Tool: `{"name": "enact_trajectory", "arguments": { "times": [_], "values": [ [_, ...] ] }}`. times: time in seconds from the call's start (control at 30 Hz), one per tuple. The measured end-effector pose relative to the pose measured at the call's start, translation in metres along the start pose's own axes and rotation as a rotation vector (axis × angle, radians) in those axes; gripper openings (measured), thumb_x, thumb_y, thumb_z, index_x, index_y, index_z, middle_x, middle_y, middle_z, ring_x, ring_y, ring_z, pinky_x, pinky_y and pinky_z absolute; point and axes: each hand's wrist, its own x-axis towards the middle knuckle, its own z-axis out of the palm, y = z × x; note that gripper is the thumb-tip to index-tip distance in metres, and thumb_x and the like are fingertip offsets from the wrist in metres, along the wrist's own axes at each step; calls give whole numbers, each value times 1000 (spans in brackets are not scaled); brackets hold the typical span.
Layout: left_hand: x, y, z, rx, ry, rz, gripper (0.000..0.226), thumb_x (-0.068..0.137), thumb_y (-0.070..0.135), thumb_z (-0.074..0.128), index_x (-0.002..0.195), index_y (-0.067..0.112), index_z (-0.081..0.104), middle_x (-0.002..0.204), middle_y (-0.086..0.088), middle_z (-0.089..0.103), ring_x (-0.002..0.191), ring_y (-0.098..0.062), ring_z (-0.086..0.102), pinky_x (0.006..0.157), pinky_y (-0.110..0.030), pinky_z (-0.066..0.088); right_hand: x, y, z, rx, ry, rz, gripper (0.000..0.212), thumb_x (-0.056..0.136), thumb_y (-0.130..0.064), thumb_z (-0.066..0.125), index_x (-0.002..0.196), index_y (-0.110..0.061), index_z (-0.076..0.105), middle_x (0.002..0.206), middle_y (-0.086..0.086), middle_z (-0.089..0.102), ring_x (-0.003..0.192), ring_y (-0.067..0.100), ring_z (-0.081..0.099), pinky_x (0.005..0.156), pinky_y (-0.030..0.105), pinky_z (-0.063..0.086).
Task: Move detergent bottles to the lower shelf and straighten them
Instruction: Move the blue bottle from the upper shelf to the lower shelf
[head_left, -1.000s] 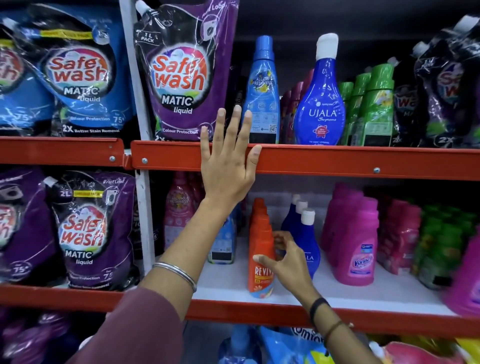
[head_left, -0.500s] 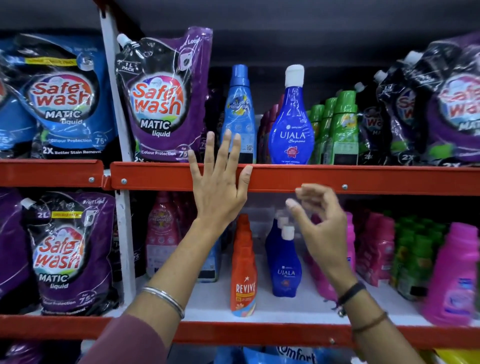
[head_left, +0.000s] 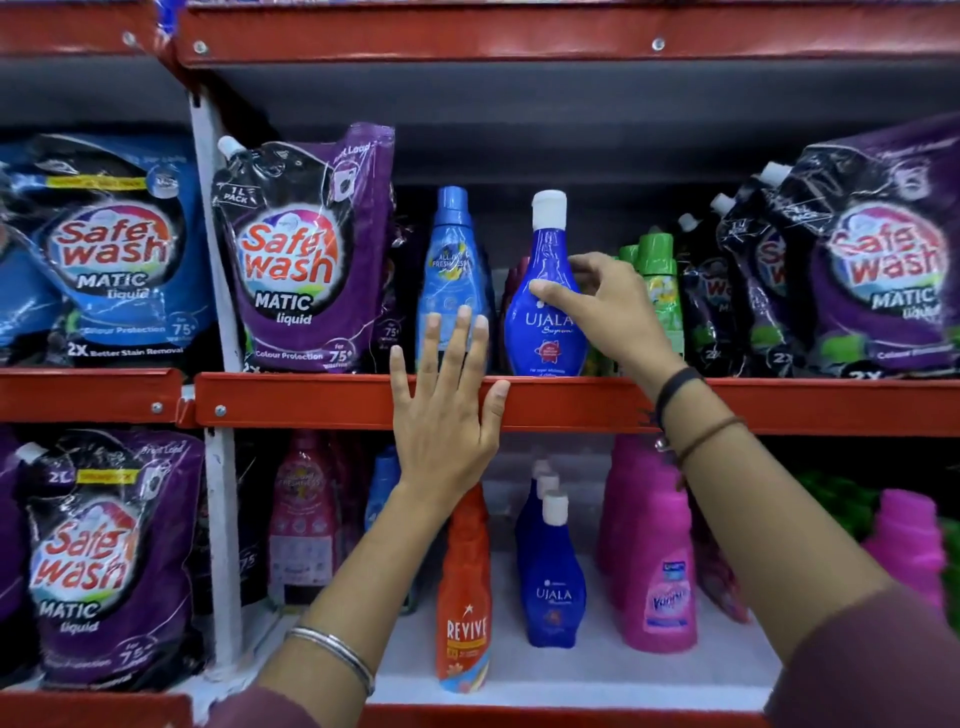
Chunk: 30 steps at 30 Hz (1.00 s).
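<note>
A dark blue Ujala bottle (head_left: 543, 332) with a white cap stands upright on the upper shelf (head_left: 571, 402). My right hand (head_left: 605, 306) wraps its thumb and fingers around the bottle's waist. My left hand (head_left: 447, 410) lies flat with fingers spread against the red front edge of that shelf, holding nothing. On the lower shelf (head_left: 597, 670) stand more blue Ujala bottles (head_left: 553, 587) in a row front to back, with an orange Revive bottle (head_left: 464, 597) to their left.
A light blue bottle (head_left: 453, 275) stands left of the held one, green bottles (head_left: 657, 291) to its right. Safe Wash pouches (head_left: 301, 260) fill both sides. Pink Vanish bottles (head_left: 660, 571) crowd the lower shelf's right. A white upright post (head_left: 221, 467) divides the bays.
My right hand rose from the lower shelf's bottles to the upper shelf and closed around the Ujala bottle. The view tilted upward. My left hand stayed on the shelf edge.
</note>
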Motion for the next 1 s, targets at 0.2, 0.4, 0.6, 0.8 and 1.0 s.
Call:
{"name": "enact_trajectory", "arguments": {
  "times": [0.2, 0.4, 0.6, 0.8, 1.0],
  "values": [
    [0, -1, 1, 12, -1, 5, 60, 100, 48, 22, 152, 18, 23, 160, 0, 22, 149, -21, 10, 119, -48, -3, -9, -12, -6, -6, 162, -52, 48, 71, -35, 77, 111, -11, 64, 102, 0, 70, 88, 10, 65, 76, 28, 55],
    [-1, -1, 2, 19, 11, 5, 60, 100, 48, 23, 152, 18, 23, 159, 0, 22, 149, -21, 11, 119, -47, -4, -25, -27, -32, 157, 297, -81, 50, 72, -36, 76, 115, -12, 63, 101, -3, 69, 82, 4, 64, 75, 23, 55],
    [-1, 0, 0, 14, 10, 0, 60, 100, 48, 22, 151, 18, 23, 159, 0, 24, 148, -22, 13, 118, -47, -3, -72, -17, -47, 289, 111, -10, 41, 73, -26, 78, 110, -14, 63, 99, -3, 68, 82, 8, 63, 71, 22, 55],
    [-2, 1, -1, 13, 4, 2, 59, 100, 48, 22, 151, 18, 23, 159, 0, 25, 148, -23, 13, 118, -44, -7, -130, 20, -33, 361, -29, 80, 32, 70, -14, 78, 97, -21, 64, 92, -3, 70, 72, -2, 63, 66, 12, 49],
    [-1, 0, 1, 12, 16, 0, 59, 101, 49, 20, 151, 19, 24, 158, 0, 26, 148, -25, 14, 118, -45, -6, -176, 75, -5, 228, -110, 244, 41, 67, -18, 82, 103, -20, 65, 100, -4, 72, 87, 7, 65, 75, 20, 51]
  ]
}}
